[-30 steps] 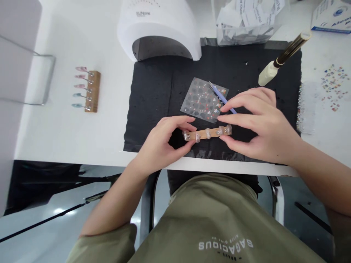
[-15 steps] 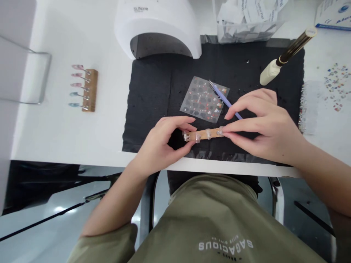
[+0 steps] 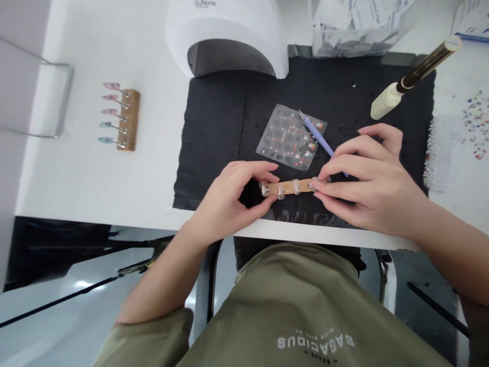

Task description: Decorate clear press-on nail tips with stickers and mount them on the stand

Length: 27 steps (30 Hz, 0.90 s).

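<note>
Just above the table's front edge is a narrow wooden nail-tip stand (image 3: 288,189) with several clear nail tips along it. Its left end lies between the thumb and fingers of my left hand (image 3: 223,201), which is closed on it. At the right end, the thumb and fingertips of my right hand (image 3: 376,186) are pinched on a clear nail tip, mostly hidden by the fingers. Beyond the stand, a sheet of nail stickers (image 3: 284,137) lies on the black mat (image 3: 214,132). Purple tweezers (image 3: 319,138) rest across the sheet's right side, their rear end near my right fingers.
A white nail lamp (image 3: 229,30) stands at the back. A cream bottle with a dark cap (image 3: 385,101) is upright at back right, near a clear box of alcohol pads (image 3: 355,43). Loose rhinestones (image 3: 476,120) lie far right; another wooden stand with painted tips (image 3: 131,120) sits left.
My right fingers have closed in around the stand's right end, with the index finger lowered onto the tip there. My left hand keeps its hold. The whole view has shifted slightly.
</note>
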Motion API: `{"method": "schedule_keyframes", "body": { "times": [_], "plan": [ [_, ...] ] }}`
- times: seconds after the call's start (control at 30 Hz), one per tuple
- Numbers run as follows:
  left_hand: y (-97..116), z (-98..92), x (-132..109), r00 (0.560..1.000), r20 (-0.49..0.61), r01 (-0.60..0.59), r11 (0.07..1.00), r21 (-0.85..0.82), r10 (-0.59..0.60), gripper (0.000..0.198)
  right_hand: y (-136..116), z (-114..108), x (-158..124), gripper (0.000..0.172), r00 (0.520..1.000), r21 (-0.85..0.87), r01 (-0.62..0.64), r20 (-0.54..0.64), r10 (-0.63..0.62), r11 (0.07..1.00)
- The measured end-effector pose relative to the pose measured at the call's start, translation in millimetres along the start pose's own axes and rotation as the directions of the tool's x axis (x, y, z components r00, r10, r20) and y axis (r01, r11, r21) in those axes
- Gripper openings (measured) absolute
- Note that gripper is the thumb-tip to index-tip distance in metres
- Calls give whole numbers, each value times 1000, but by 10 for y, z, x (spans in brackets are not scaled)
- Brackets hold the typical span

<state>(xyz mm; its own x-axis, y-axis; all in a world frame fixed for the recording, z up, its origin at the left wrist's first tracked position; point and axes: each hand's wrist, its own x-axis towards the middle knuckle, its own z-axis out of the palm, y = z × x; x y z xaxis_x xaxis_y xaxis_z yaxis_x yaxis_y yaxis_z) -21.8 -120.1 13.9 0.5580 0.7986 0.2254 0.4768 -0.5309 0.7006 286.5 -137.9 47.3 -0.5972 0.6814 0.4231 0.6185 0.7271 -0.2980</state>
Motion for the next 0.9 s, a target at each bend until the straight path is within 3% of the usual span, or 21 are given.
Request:
{"method": "schedule_keyframes", "body": {
  "times": [0.3, 0.9],
  "plan": [
    [16, 5, 10, 999, -8, -42, 999, 3, 42, 46, -24, 18, -30, 29, 995, -180, 97, 6, -97, 979],
    [7, 27, 10, 998, -20, -57, 998, 15, 58, 44, 6, 36, -3, 30, 996, -54, -14, 90, 19, 998]
  ]
}}
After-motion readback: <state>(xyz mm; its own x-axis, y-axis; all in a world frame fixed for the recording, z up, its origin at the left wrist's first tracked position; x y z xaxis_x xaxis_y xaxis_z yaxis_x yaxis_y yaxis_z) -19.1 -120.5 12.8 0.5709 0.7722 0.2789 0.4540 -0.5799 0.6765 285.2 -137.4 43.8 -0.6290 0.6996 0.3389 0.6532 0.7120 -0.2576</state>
